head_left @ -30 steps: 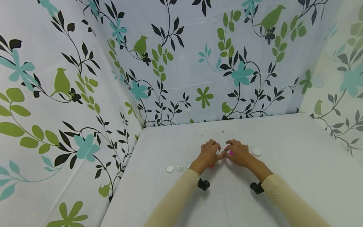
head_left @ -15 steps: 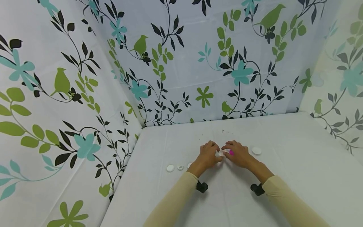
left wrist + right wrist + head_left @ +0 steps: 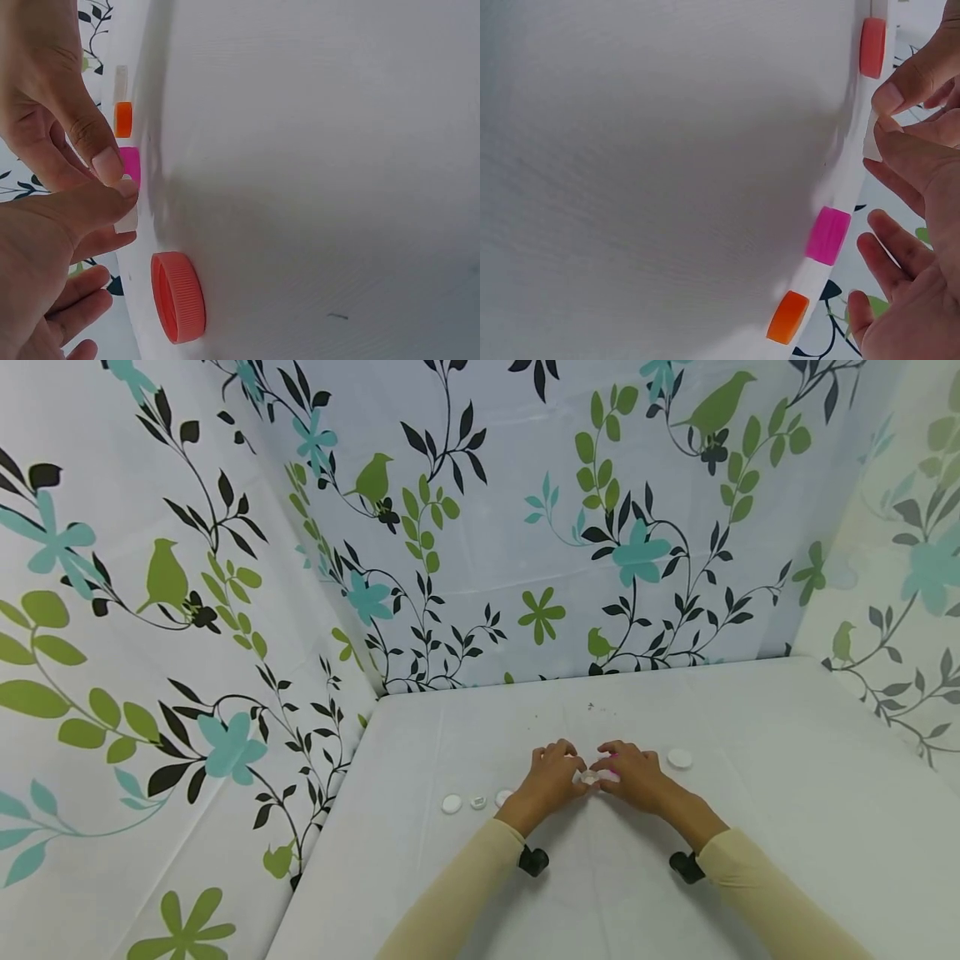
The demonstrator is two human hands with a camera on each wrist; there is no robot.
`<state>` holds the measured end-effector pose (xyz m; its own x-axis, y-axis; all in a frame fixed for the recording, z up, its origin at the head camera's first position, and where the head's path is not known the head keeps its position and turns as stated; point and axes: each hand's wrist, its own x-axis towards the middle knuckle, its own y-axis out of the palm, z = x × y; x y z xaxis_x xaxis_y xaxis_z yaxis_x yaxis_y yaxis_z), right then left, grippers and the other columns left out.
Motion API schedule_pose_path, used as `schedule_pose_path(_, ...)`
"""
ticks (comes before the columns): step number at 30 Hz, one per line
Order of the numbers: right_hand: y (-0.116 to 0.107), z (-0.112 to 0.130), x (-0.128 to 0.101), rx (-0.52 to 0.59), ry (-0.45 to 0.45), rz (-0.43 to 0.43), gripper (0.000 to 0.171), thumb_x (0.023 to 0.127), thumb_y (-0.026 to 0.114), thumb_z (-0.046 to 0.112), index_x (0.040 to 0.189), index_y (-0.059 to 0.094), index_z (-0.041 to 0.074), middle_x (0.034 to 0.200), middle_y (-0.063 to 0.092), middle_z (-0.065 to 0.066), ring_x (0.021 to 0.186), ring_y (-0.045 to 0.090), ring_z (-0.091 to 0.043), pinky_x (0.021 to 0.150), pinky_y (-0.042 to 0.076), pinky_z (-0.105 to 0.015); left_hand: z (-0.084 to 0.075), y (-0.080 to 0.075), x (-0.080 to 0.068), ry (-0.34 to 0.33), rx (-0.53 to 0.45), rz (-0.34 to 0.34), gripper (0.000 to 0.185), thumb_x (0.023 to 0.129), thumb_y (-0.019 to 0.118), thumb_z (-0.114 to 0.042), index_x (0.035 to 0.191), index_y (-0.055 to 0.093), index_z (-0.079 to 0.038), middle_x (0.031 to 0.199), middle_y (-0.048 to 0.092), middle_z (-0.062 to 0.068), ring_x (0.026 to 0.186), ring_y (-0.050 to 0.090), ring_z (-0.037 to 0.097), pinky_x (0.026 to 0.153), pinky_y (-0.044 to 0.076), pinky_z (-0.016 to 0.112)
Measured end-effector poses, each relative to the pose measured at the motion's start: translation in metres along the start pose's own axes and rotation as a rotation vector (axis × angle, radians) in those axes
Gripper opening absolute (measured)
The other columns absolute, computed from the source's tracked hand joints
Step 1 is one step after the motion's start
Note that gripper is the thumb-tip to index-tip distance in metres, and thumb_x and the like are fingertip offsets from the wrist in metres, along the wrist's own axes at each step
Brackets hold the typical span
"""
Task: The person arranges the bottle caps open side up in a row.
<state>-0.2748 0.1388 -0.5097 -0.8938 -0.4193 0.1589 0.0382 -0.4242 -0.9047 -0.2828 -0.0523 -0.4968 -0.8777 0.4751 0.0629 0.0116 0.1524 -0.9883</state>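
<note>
Between my hands is a small white cap (image 3: 588, 776), held low over the white table. Thumb and fingers of my left hand (image 3: 552, 779) pinch it from one side; those of my right hand (image 3: 636, 778) pinch it from the other. Both wrist views show the two thumbs close together at the white piece, which the fingers partly hide. A ribbed coral-red bottle cap (image 3: 178, 298) stands on edge by the left hand. Past the held piece, on the right hand's side, are a magenta cap (image 3: 829, 236) and an orange cap (image 3: 787, 317).
To the left on the table (image 3: 420, 893) lie a white round cap (image 3: 452, 803), a smaller white cap (image 3: 478, 802) and another white one (image 3: 503, 797) beside the left wrist. A larger white disc (image 3: 680, 759) is right of the right hand. Patterned curtains (image 3: 495, 527) surround the table.
Both hands have shifted slightly nearer the body, still together at the white cap. The red cap, glimpsed under the left hand a second ago, is now hidden in the head view.
</note>
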Motion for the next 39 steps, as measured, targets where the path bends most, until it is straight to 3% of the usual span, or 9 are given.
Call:
schedule_pose_path(21, 0.004, -0.001, -0.007, -0.029, -0.017, -0.014, 0.022, 0.095, 0.080, 0.024, 0.114, 0.082, 0.013, 0.143, 0.062, -0.021, 0.134, 0.054, -0.045, 0.097, 0.040, -0.074, -0.009, 0.002, -0.004, 0.059, 0.193, -0.021, 0.033, 0.096, 0.072, -0.054, 0.118, 0.081, -0.030, 0.139, 0.063, -0.003, 0.129, 0.060, 0.016, 0.111, 0.040, 0.043)
schedule_pose_path(29, 0.005, -0.007, -0.008, -0.040, -0.022, -0.020, 0.035, 0.092, 0.083, 0.030, 0.122, 0.078, 0.014, 0.146, 0.059, -0.020, 0.134, 0.054, -0.045, 0.098, 0.040, -0.070, -0.005, -0.006, 0.001, 0.012, 0.132, 0.034, 0.043, 0.093, 0.078, -0.054, 0.126, 0.075, -0.027, 0.141, 0.058, -0.002, 0.130, 0.057, 0.018, 0.111, 0.037, 0.044)
schedule_pose_path(39, -0.012, -0.025, -0.002, -0.046, 0.075, -0.056, 0.055, 0.089, 0.086, 0.034, 0.136, 0.070, 0.009, 0.147, 0.057, -0.024, 0.135, 0.051, -0.049, 0.097, 0.041, -0.070, -0.013, -0.016, 0.024, 0.022, 0.060, 0.062, 0.042, 0.102, 0.070, -0.043, 0.138, 0.067, -0.021, 0.142, 0.058, 0.001, 0.134, 0.055, 0.018, 0.115, 0.039, 0.045)
